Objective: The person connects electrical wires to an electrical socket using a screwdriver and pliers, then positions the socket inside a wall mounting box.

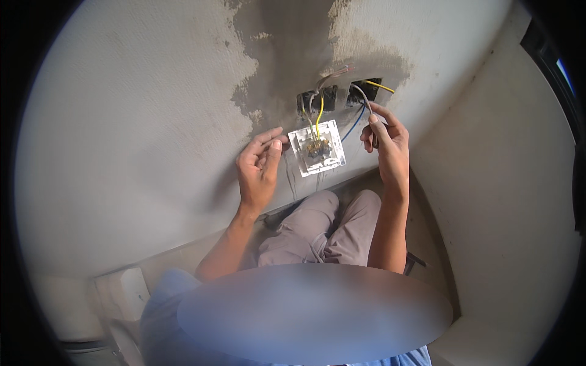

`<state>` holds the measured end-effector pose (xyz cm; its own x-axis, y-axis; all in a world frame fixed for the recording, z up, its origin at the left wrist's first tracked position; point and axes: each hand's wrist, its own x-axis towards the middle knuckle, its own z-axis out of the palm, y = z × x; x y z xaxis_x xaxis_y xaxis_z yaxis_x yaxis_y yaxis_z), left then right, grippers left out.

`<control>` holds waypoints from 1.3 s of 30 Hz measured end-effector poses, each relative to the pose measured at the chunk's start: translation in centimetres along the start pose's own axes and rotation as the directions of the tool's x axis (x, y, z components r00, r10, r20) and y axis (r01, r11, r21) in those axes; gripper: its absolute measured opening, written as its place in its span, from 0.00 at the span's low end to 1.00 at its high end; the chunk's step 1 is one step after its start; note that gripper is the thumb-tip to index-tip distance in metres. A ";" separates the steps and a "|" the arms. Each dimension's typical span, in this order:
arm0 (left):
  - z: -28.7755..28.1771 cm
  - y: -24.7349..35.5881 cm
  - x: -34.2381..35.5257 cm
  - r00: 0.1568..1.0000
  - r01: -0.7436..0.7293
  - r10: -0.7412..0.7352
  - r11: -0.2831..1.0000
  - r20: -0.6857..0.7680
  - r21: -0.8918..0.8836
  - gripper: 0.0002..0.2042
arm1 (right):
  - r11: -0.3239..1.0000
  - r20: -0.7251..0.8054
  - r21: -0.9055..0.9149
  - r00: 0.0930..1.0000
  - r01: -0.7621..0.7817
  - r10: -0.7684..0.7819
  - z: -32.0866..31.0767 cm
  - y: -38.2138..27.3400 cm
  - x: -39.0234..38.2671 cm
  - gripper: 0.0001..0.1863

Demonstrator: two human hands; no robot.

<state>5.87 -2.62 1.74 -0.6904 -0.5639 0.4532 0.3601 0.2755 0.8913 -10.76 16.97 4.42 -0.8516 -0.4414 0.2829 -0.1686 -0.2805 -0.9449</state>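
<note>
While the right hand (390, 140), right of centre in the head view, pinches a grey wire (365, 97) between thumb and index finger, the left hand (257, 165) sits just left of centre, its fingers loosely bent and slightly apart. Its fingertips are at the left edge of a white socket plate (335, 162); contact I cannot tell. That plate hangs tilted near the upper middle, back outward, with a yellow wire (321, 110) running up to the left wall box (330, 99). The grey wire leaves the right wall box (373, 96).
</note>
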 end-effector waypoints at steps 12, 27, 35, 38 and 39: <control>2.0 4.6 3.0 0.998 -0.036 0.023 0.973 0.058 0.226 0.12 | 0.999 0.149 -0.023 0.988 -0.034 0.037 -0.9 -2.2 2.9 0.18; 2.2 5.0 3.9 0.925 0.343 -0.308 0.929 0.223 -0.138 0.15 | 0.989 -0.109 -0.090 0.986 0.118 -0.127 0.6 0.0 -0.1 0.23; 2.1 4.1 3.5 0.965 0.146 -0.174 0.978 0.198 0.151 0.12 | 0.742 -0.137 -0.579 0.857 0.338 -0.497 9.3 3.2 -10.2 0.59; 2.0 4.0 3.6 0.967 0.136 -0.162 0.980 0.195 0.144 0.12 | 0.701 -0.139 -0.645 0.855 0.305 -0.500 10.8 3.9 -8.6 0.61; 1.9 4.1 3.8 0.965 0.142 -0.163 0.983 0.204 0.115 0.11 | 0.695 -0.146 -0.655 0.852 0.298 -0.503 11.1 4.1 -7.9 0.62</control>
<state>3.55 -2.10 7.14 -0.8530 -0.4308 0.2946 0.1837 0.2805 0.9421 0.78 9.84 0.19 -0.7133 -0.1102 0.6921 -0.6956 0.2319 -0.6800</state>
